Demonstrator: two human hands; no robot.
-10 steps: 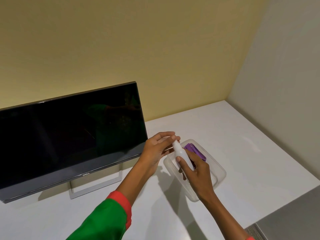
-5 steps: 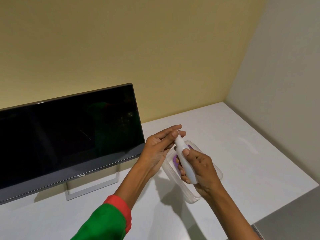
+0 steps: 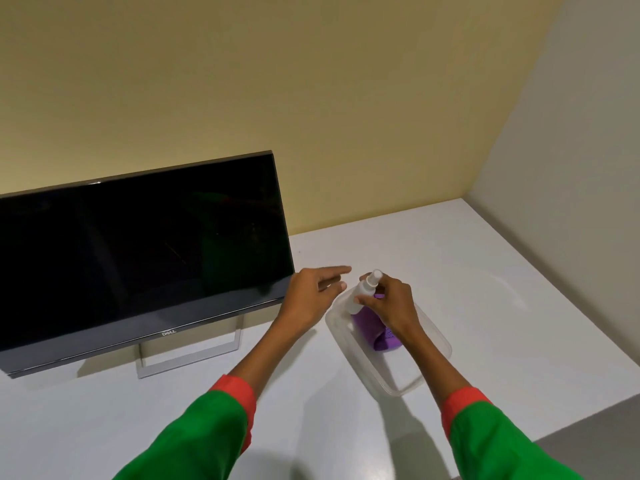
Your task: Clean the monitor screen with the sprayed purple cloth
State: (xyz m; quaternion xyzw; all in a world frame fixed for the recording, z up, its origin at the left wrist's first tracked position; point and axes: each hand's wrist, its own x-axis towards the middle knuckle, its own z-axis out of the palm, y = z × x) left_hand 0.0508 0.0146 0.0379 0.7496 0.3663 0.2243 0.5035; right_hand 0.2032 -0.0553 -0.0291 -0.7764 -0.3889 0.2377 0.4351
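A dark monitor (image 3: 138,251) stands on a white table at the left, screen off. To its right lies a clear plastic container (image 3: 408,379) holding a folded purple cloth (image 3: 372,329). My right hand (image 3: 394,304) grips a small white spray bottle (image 3: 363,294) upright over the container, just above the cloth. My left hand (image 3: 315,292) hovers beside the bottle, fingers apart and holding nothing, a short gap from the nozzle. My right hand hides part of the cloth.
The white table (image 3: 485,271) runs to a corner where a yellow wall meets a grey wall on the right. The monitor's silver stand (image 3: 188,355) sits below the screen. The table's front right edge drops to a grey floor.
My left hand has come off the bottle's top and opened. The right hand has tipped the bottle more upright above the cloth. The camera view shifted, showing more of both sleeves.
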